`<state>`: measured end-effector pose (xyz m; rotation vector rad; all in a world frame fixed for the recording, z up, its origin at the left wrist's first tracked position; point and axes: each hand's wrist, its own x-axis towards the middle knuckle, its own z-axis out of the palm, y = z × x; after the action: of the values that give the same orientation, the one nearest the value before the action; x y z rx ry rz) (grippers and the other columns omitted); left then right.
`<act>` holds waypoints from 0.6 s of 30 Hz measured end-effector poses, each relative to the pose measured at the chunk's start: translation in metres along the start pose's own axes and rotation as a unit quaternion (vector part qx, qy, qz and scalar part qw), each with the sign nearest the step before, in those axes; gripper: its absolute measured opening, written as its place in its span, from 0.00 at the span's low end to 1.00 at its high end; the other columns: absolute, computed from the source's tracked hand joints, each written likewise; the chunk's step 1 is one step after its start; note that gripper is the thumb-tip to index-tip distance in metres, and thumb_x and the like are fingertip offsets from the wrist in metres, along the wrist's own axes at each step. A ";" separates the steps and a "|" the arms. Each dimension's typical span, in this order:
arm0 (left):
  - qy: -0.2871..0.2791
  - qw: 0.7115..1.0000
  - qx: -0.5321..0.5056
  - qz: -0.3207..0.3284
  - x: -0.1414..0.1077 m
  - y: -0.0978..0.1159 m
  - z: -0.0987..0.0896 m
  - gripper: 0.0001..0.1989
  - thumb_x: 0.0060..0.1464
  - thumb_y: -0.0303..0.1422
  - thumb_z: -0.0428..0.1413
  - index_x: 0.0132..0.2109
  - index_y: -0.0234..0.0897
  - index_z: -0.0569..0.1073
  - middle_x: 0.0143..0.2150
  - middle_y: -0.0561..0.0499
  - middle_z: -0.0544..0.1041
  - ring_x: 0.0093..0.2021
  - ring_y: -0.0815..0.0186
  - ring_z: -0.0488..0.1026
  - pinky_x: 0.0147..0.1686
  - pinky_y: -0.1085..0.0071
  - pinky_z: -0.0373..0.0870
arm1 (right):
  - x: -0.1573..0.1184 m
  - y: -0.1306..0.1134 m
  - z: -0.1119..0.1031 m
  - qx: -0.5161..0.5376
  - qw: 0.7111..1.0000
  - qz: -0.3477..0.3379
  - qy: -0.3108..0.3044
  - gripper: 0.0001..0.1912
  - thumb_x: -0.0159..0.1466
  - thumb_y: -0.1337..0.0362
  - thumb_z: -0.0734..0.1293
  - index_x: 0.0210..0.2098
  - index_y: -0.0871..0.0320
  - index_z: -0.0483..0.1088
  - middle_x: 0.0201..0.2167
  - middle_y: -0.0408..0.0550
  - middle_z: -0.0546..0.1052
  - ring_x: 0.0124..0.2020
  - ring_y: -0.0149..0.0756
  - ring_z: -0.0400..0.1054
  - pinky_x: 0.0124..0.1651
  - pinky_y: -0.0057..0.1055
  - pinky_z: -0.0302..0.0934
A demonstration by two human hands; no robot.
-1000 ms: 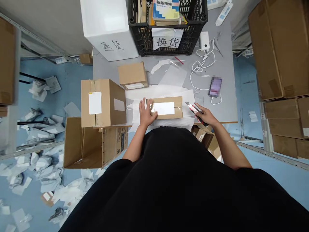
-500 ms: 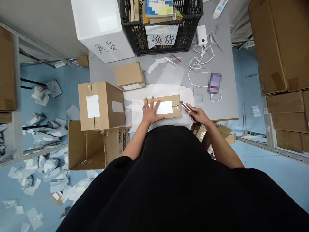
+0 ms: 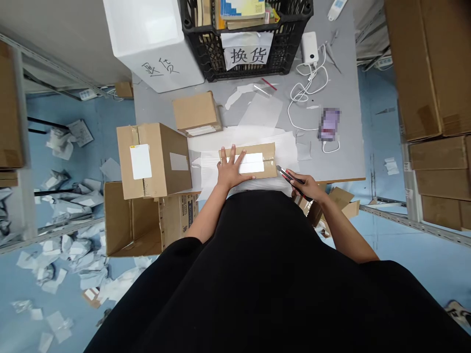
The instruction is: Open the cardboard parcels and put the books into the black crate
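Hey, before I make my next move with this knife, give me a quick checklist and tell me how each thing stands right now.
1. Knife held in the right hand: ok.
2. Small labelled box steadied: ok, the left hand rests on it with fingers spread.
3. Left hand out of the knife's line: ok at present; it sits toward the box's left end, while the knife's tip points at the right end.
4. Tip touching the box: cannot tell; they look very close.
5. Length of blade exposed: cannot tell, too small.
6. Phone away from the knife: ok, it lies apart, farther back on the table.
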<state>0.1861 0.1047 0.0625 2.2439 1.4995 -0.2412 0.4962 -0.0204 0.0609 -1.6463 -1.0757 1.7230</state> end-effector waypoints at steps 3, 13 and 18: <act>0.003 1.000 0.004 0.001 0.000 -0.001 0.001 0.61 0.43 0.69 0.57 0.77 0.50 0.44 0.80 0.50 0.33 0.76 0.34 0.24 0.63 0.36 0.59 | -0.005 0.006 0.000 -0.007 1.000 -0.002 0.009 0.40 0.64 0.49 0.69 0.72 0.53 0.60 0.23 0.37 0.68 0.20 0.27 0.60 0.28 0.30 0.61; 0.042 0.995 -0.081 0.029 -0.002 -0.012 0.005 0.52 0.51 0.66 0.53 0.76 0.48 0.52 0.80 0.48 0.42 0.78 0.38 0.30 0.66 0.40 0.58 | 0.052 0.077 0.000 -0.103 0.947 0.075 0.293 0.19 0.64 0.51 0.64 0.49 0.57 0.70 0.33 0.51 0.75 0.36 0.44 0.72 0.39 0.40 0.71; 0.159 0.956 -0.243 -0.037 0.004 -0.035 0.011 0.40 0.63 0.59 0.46 0.74 0.43 0.58 0.78 0.44 0.50 0.78 0.52 0.42 0.73 0.51 0.46 | 0.099 0.076 0.024 -0.257 0.917 0.035 0.304 0.13 0.63 0.59 0.61 0.44 0.58 0.69 0.44 0.62 0.75 0.48 0.53 0.68 0.54 0.48 0.64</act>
<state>0.1570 0.1145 0.0422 1.8867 1.5879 0.4446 0.4718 0.0142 -0.0593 -2.3473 -1.2071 0.8630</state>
